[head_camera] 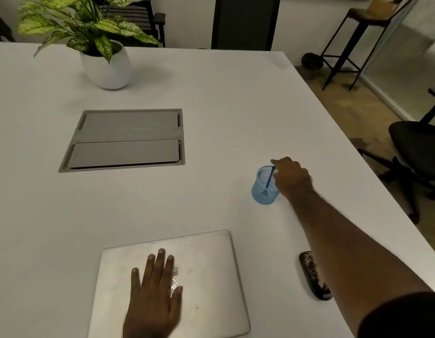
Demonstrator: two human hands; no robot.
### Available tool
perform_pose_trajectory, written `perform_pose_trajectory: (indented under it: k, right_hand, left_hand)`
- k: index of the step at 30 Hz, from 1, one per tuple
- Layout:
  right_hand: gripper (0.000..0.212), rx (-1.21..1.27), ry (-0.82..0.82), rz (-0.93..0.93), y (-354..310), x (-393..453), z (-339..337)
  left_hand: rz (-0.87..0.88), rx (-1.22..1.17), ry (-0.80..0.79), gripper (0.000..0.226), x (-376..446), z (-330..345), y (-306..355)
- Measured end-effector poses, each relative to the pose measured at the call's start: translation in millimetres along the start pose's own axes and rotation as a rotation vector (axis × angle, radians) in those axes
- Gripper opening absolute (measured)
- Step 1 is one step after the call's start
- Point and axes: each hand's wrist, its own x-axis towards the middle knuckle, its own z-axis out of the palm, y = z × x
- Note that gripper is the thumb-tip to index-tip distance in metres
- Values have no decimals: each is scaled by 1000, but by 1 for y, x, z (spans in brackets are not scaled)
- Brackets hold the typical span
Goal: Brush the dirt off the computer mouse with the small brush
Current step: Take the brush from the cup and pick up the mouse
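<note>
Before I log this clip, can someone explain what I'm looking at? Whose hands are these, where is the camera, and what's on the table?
The camera sits on a person's head, looking down at their bare hands; there is no robot. The left hand rests flat on a closed laptop. The right hand pinches the small brush, which stands in a blue mesh cup. The dirty computer mouse lies on the white table, partly under the right forearm. A potted plant stands at the back.

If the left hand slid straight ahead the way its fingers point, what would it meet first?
The left hand lies flat on the closed laptop. Beyond the laptop's far edge comes bare table, then probably the recessed cable box.
</note>
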Motion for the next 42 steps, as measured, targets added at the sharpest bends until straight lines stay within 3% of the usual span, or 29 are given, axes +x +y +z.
perform_pose_trajectory:
  k: [10, 19, 24, 26, 31, 37, 42]
  right_hand:
    - [25, -40, -13, 8, -2, 10, 3]
    - [19, -184, 121, -105, 4, 8, 5]
    - [25, -161, -6, -127, 15, -3, -10]
    - [22, -28, 74, -74, 23, -13, -25]
    - [20, 632, 207, 225, 59, -69, -61]
    - [12, 1477, 119, 697, 106, -183, -38]
    - [18, 1691, -16, 931, 127, -257, 15]
  left_hand:
    - [-16, 39, -18, 69, 1, 4, -6]
    - [-19, 13, 1, 68, -2, 2, -2]
    - [-6, 11, 23, 65, -6, -2, 2]
    - [-14, 9, 19, 67, -6, -3, 2]
    - [-18, 48, 3, 69, -7, -4, 2]
    - [-27, 82, -4, 68, -6, 0, -2]
    - [-53, 119, 71, 61, 2, -15, 16]
